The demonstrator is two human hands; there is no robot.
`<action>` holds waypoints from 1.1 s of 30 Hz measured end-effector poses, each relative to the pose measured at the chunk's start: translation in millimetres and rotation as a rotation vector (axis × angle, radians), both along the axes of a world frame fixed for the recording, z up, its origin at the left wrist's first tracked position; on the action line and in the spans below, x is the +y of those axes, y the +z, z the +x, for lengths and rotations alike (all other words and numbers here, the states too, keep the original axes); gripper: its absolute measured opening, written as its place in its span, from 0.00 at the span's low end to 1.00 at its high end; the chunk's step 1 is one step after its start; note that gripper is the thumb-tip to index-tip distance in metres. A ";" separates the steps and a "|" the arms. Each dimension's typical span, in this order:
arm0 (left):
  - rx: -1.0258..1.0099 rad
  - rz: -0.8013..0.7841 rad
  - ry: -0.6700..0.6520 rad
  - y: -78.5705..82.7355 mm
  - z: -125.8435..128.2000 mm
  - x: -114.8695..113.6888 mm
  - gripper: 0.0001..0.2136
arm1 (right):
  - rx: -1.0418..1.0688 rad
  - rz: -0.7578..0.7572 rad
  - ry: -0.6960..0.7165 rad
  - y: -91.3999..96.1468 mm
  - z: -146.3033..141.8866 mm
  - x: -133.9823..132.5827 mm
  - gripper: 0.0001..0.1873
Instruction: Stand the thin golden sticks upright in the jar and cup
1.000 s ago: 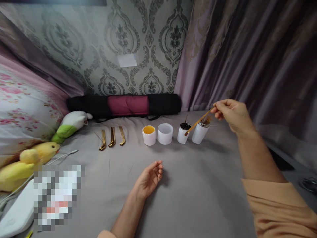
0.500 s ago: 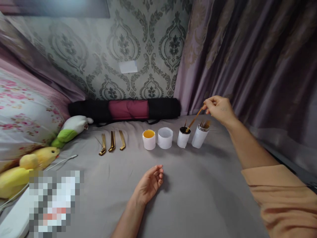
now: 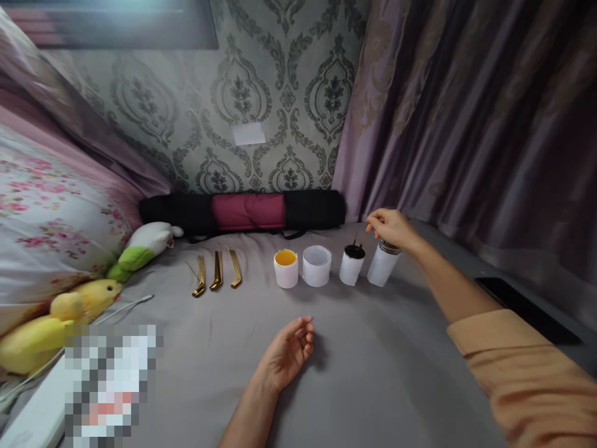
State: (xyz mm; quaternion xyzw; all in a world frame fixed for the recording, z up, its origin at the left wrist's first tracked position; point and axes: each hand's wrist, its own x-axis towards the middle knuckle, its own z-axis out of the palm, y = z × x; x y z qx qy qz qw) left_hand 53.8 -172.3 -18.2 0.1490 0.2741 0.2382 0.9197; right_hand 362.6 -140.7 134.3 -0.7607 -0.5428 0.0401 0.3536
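Note:
My right hand pinches the top of a thin brown stick that stands in a white cup with a dark inside. Just right of it is a white cup holding several more sticks, partly hidden by the hand. Left of these stand an empty white cup and a white cup with yellow contents. My left hand rests palm up on the grey sheet, fingers loosely curled, holding nothing.
Three bent gold tools lie left of the cups. A black and maroon roll lies along the wall. Plush toys, a floral pillow and a white cable sit at the left. A dark phone lies at the right by the curtain.
My right hand has lowered and moved left, bringing the stick from a slant above the cups down into the dark cup. The left hand has stayed put.

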 end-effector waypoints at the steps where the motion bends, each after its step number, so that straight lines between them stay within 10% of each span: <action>1: -0.002 -0.002 -0.002 -0.2 -0.2 0.2 0.09 | 0.003 -0.018 0.007 -1.0 -1.8 0.4 0.08; 33: 0.012 -0.018 0.001 3.9 0.2 0.9 0.08 | -0.134 -0.247 -0.054 -12.6 -21.4 6.9 0.12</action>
